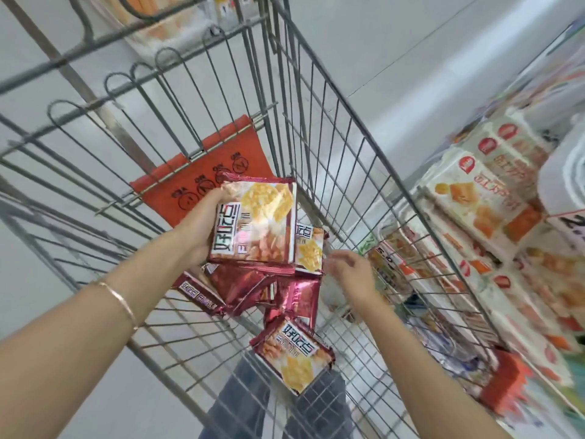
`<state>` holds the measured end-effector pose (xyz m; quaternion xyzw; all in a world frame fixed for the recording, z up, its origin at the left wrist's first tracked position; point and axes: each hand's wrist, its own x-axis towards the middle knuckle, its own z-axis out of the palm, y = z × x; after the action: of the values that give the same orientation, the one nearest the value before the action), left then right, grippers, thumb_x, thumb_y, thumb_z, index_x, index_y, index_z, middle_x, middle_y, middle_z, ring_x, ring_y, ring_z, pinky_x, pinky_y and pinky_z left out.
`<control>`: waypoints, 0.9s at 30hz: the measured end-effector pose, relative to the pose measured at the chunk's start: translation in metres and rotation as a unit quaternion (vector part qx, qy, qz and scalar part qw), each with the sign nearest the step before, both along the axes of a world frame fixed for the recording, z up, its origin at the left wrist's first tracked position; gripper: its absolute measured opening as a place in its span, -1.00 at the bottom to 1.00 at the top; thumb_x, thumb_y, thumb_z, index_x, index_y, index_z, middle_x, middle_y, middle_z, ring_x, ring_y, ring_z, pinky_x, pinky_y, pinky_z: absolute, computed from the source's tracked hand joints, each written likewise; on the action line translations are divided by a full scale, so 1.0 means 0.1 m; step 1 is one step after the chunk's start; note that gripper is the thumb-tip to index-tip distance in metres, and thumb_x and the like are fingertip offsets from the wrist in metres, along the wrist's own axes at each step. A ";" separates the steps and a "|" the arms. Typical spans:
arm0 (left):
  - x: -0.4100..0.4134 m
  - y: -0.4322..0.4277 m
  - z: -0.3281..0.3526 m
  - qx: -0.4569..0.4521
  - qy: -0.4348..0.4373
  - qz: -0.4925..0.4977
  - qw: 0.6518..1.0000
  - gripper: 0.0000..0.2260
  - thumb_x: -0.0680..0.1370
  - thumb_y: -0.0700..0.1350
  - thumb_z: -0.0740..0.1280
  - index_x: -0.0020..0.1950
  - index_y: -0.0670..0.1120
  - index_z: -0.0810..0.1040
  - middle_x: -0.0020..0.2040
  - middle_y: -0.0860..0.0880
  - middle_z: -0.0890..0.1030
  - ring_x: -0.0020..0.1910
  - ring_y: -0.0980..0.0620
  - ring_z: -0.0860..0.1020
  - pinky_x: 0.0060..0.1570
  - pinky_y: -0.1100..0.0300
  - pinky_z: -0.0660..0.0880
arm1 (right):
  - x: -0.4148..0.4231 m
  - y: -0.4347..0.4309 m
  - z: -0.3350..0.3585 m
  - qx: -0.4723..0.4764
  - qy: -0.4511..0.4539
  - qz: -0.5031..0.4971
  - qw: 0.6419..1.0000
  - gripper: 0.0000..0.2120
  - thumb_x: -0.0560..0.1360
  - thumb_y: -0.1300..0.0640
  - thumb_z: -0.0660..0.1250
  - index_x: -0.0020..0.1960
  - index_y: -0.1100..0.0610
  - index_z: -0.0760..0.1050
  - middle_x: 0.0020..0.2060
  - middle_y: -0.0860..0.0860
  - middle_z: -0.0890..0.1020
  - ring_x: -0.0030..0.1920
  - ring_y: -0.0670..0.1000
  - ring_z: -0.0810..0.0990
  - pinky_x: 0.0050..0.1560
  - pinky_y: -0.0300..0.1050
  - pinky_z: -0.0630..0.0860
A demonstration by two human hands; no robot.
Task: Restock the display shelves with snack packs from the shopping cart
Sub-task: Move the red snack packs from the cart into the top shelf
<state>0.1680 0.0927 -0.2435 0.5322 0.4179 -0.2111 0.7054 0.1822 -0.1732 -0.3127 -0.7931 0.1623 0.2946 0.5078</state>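
My left hand [198, 228] grips a stack of red snack packs [256, 223] from the left side, held up inside the wire shopping cart [364, 172]. My right hand [349, 275] hovers just right of that stack with loosely curled fingers, next to another red pack [308, 251] standing on edge; it holds nothing. Several more red packs [250, 288] lie on the cart floor, one of them [292, 354] nearest me. The display shelves [493, 198] on the right hold white and orange snack packs.
The cart's red child-seat flap [205, 172] hangs behind the held stack. The cart's wire walls close in on both sides. An orange price tag [503, 380] sticks out from the shelf edge. Legs in jeans [240, 403] show through the cart floor. Grey floor lies beyond.
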 end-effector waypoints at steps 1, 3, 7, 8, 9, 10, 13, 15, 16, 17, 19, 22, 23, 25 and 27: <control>-0.01 0.02 -0.01 0.015 -0.005 -0.016 1.000 -0.73 0.61 0.05 0.17 -0.17 -0.08 0.50 -0.27 -0.10 0.58 -0.35 -0.05 0.55 -0.18 0.11 0.49 | 0.03 0.00 0.03 0.016 -0.006 -0.016 1.000 -0.84 0.59 0.25 0.30 0.15 0.14 0.57 -0.03 -0.06 0.63 0.01 -0.06 0.61 0.09 -0.15 0.54; -0.04 0.03 0.01 0.037 0.004 -0.093 0.995 -0.70 0.59 0.14 0.25 -0.07 -0.08 0.56 -0.10 -0.14 0.64 -0.18 -0.09 0.61 -0.05 0.06 0.50 | 0.11 0.01 0.16 0.065 -0.015 -0.039 0.997 -0.80 0.59 0.12 0.33 0.20 0.12 0.55 0.02 0.00 0.65 0.07 0.02 0.62 0.21 -0.04 0.54; -0.01 -0.09 0.06 0.088 0.039 -0.344 0.934 -0.42 0.53 0.30 0.28 0.50 0.13 0.35 0.57 0.08 0.24 0.57 -0.06 0.16 0.50 -0.16 -0.01 | 0.22 0.14 0.36 0.202 0.066 0.089 0.973 -0.17 0.36 -0.37 0.42 0.51 -0.07 0.26 0.30 -0.09 0.50 0.28 -0.02 0.52 0.35 0.03 0.41; -0.01 -0.14 0.09 0.084 0.037 -0.364 0.927 -0.45 0.54 0.29 0.24 0.50 0.14 0.34 0.55 0.14 0.25 0.56 -0.02 0.16 0.50 -0.16 -0.02 | 0.20 0.19 0.39 0.186 0.085 0.152 0.967 -0.08 0.29 -0.39 0.46 0.52 -0.05 0.25 0.29 -0.12 0.50 0.25 -0.03 0.54 0.35 0.02 0.40; -0.01 -0.16 0.10 0.077 0.046 -0.368 0.925 -0.47 0.53 0.31 0.23 0.44 0.13 0.40 0.48 0.15 0.36 0.49 -0.01 0.28 0.48 -0.14 0.08 | 0.19 0.23 0.37 0.160 0.100 0.186 0.964 -0.03 0.24 -0.37 0.51 0.51 0.01 0.30 0.28 -0.12 0.53 0.20 -0.03 0.58 0.36 0.01 0.39; -0.01 -0.16 0.12 0.074 0.048 -0.353 0.931 -0.48 0.49 0.35 0.24 0.33 0.09 0.48 0.36 0.10 0.51 0.36 -0.02 0.43 0.43 -0.12 0.25 | 0.17 0.26 0.33 0.142 0.102 0.182 0.968 -0.05 0.22 -0.34 0.55 0.46 0.09 0.39 0.26 -0.06 0.59 0.17 0.02 0.63 0.37 0.06 0.42; -0.08 -0.09 -0.04 0.113 0.047 -0.187 0.975 -0.36 0.37 0.41 0.33 0.21 -0.05 0.57 0.08 -0.08 0.68 -0.01 -0.07 0.63 -0.09 0.05 0.57 | 0.06 0.29 0.12 0.191 0.144 0.024 0.971 -0.39 0.40 -0.11 0.52 0.33 0.18 0.50 0.11 0.10 0.69 0.08 0.12 0.70 0.17 0.06 0.59; -0.15 -0.12 -0.14 0.058 0.069 -0.150 0.985 -0.39 0.36 0.35 0.41 0.20 -0.07 0.58 -0.13 -0.04 0.71 -0.16 -0.04 0.66 -0.07 0.04 0.61 | -0.07 0.30 0.01 0.229 0.189 -0.033 0.954 -0.40 0.47 -0.04 0.48 0.41 0.18 0.41 0.19 0.12 0.66 0.14 0.12 0.68 0.13 0.06 0.61; -0.20 -0.18 -0.14 0.021 0.085 -0.147 0.985 -0.45 0.39 0.29 0.44 0.18 -0.08 0.59 -0.21 -0.03 0.71 -0.24 -0.02 0.67 -0.07 0.05 0.63 | -0.13 0.31 -0.04 0.245 0.205 -0.034 0.947 -0.42 0.51 -0.03 0.44 0.42 0.18 0.38 0.21 0.12 0.65 0.17 0.12 0.67 0.19 0.08 0.59; -0.23 -0.24 -0.14 0.008 0.097 -0.140 0.985 -0.51 0.42 0.20 0.45 0.18 -0.11 0.59 -0.24 -0.05 0.71 -0.31 -0.02 0.67 -0.15 0.10 0.64 | -0.19 0.31 -0.08 0.268 0.221 -0.020 0.937 -0.49 0.56 -0.03 0.37 0.41 0.19 0.37 0.21 0.12 0.65 0.19 0.12 0.65 0.22 0.07 0.57; -0.29 -0.25 -0.16 0.006 0.103 -0.131 0.986 -0.47 0.40 0.10 0.50 0.25 -0.17 0.55 -0.16 -0.10 0.72 -0.27 -0.02 0.67 -0.18 0.15 0.64 | -0.33 0.27 -0.11 0.243 0.234 0.019 0.941 -0.59 0.66 -0.11 0.16 0.31 0.18 0.44 0.19 0.13 0.63 0.20 0.11 0.62 0.27 0.04 0.53; -0.35 -0.17 -0.22 0.064 0.101 -0.099 0.988 0.10 0.07 0.29 0.62 0.49 -0.13 0.35 0.31 -0.12 0.58 0.24 -0.10 0.56 0.31 -0.04 0.46 | -0.54 0.00 -0.38 -0.023 0.173 0.194 0.965 -0.64 0.64 -0.09 0.23 0.24 0.18 0.48 0.22 0.11 0.59 0.21 0.13 0.57 0.37 0.11 0.44; -0.36 -0.15 -0.24 0.089 0.092 -0.092 0.987 0.18 0.06 0.35 0.61 0.55 -0.10 0.27 0.41 -0.11 0.49 0.34 -0.11 0.48 0.38 -0.04 0.38 | -0.65 -0.12 -0.51 -0.118 0.169 0.278 0.938 -0.50 0.56 -0.09 0.35 0.37 0.18 0.40 0.29 0.09 0.55 0.27 0.14 0.53 0.37 0.13 0.42; -0.37 -0.16 -0.20 0.121 0.088 -0.099 0.984 0.13 0.16 0.40 0.54 0.57 -0.10 0.24 0.46 -0.10 0.43 0.37 -0.10 0.43 0.35 0.01 0.35 | -0.94 -0.32 -0.76 -0.183 0.219 0.355 0.890 -0.17 0.41 -0.10 0.50 0.54 0.11 0.19 0.39 0.07 0.50 0.34 0.15 0.50 0.39 0.18 0.39; -0.35 -0.21 -0.12 0.142 0.083 -0.089 0.982 0.05 0.26 0.47 0.41 0.56 -0.13 0.26 0.45 -0.10 0.44 0.36 -0.09 0.43 0.38 0.01 0.32 | -1.12 -0.40 -0.86 -0.157 0.214 0.356 0.896 -0.35 0.42 0.02 0.50 0.43 0.08 0.36 0.24 0.03 0.62 0.16 0.07 0.60 0.27 0.12 0.52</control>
<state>0.1329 0.0718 -0.2559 0.6427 0.4517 -0.2548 0.5639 0.0705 -0.2134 -0.3988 -0.7848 0.0179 0.5894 0.1905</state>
